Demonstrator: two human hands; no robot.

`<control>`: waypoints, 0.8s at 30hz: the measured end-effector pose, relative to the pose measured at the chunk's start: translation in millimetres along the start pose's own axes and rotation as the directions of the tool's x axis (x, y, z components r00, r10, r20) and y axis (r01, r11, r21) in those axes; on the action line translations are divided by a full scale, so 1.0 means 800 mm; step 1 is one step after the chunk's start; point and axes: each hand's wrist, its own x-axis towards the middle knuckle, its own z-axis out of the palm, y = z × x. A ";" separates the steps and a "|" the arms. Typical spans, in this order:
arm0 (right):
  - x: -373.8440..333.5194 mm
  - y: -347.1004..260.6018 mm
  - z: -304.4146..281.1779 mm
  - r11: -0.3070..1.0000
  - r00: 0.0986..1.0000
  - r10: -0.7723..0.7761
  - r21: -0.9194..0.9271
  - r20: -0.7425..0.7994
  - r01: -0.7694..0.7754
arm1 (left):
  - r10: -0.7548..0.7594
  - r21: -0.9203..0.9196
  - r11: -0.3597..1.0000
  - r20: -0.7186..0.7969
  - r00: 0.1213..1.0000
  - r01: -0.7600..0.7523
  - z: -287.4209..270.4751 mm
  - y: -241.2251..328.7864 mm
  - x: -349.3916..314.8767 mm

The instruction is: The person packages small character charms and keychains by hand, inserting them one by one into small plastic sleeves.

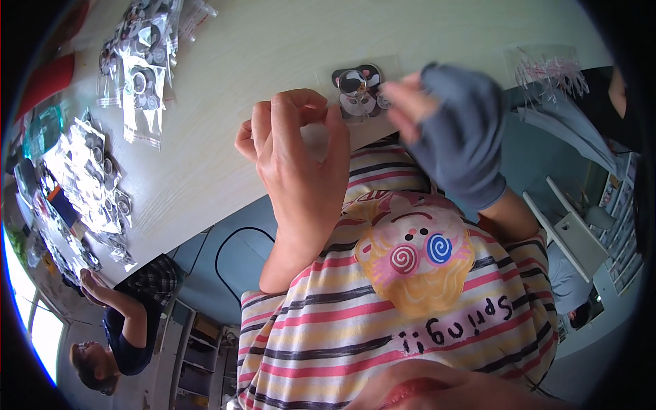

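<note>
A small clear plastic bag (389,67) lies flat near the table's front edge. On or in it is a black-and-white panda-shaped piece (357,104) with a metal ring (352,82) at its upper part. My left hand (294,150) is bare, its fingers curled, thumb and index tips close together at the bag's left edge and seemingly pinching it. My right hand (458,123), in a grey fingerless glove, is at the bag's right side. Its fingers point at the panda piece by a small round clear part (384,101), but motion smears the fingertips.
Packed bags with similar pieces (143,61) lie at the far left. A larger heap of shiny bags (85,178) covers the table's left side. Pinkish-white strips (550,72) lie at the right end. Another person (130,328) sits at lower left; a sleeve (574,130) shows at right.
</note>
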 end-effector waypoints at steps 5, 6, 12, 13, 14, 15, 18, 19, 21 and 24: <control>-0.017 -0.015 0.020 0.994 0.961 -0.102 0.070 0.257 0.086 | 0.049 -0.055 0.997 -0.066 0.997 -0.053 -0.004 -0.009 -0.001; -0.015 -0.011 0.018 0.995 0.968 -0.083 0.066 0.237 0.069 | -0.043 -0.071 0.997 -0.073 0.996 0.038 -0.011 -0.012 -0.005; 0.034 0.046 -0.002 0.990 0.960 -0.134 0.080 0.244 0.118 | -0.230 -0.250 0.954 -0.262 0.937 0.165 -0.051 -0.045 -0.029; 0.054 0.073 -0.009 0.987 0.953 -0.102 -0.087 0.285 0.132 | -0.089 -0.123 0.991 -0.256 0.963 0.059 -0.050 -0.056 -0.028; 0.068 0.096 -0.003 0.961 0.969 -0.034 -0.257 0.245 0.098 | -0.015 -0.074 0.997 -0.265 0.964 -0.005 -0.044 -0.058 -0.024; 0.082 0.113 0.002 0.908 0.981 0.032 -0.416 0.192 0.052 | 0.059 -0.021 0.998 -0.267 0.962 -0.067 -0.040 -0.055 -0.020; 0.130 0.068 0.079 0.936 0.827 -0.258 0.084 -0.499 0.342 | 0.167 0.021 0.986 -0.273 0.947 -0.168 -0.027 -0.053 -0.009; 0.153 0.018 0.031 0.956 0.974 -0.210 0.226 0.083 0.186 | 0.178 0.033 0.984 -0.290 0.941 -0.176 -0.026 -0.059 -0.010; 0.150 0.003 0.066 0.943 0.972 -0.235 0.240 -0.005 0.230 | 0.200 0.038 0.980 -0.283 0.938 -0.198 -0.024 -0.055 -0.004; 0.133 0.013 0.097 0.960 0.960 -0.274 0.071 0.057 0.270 | 0.238 0.076 0.971 -0.287 0.928 -0.226 -0.023 -0.058 0.005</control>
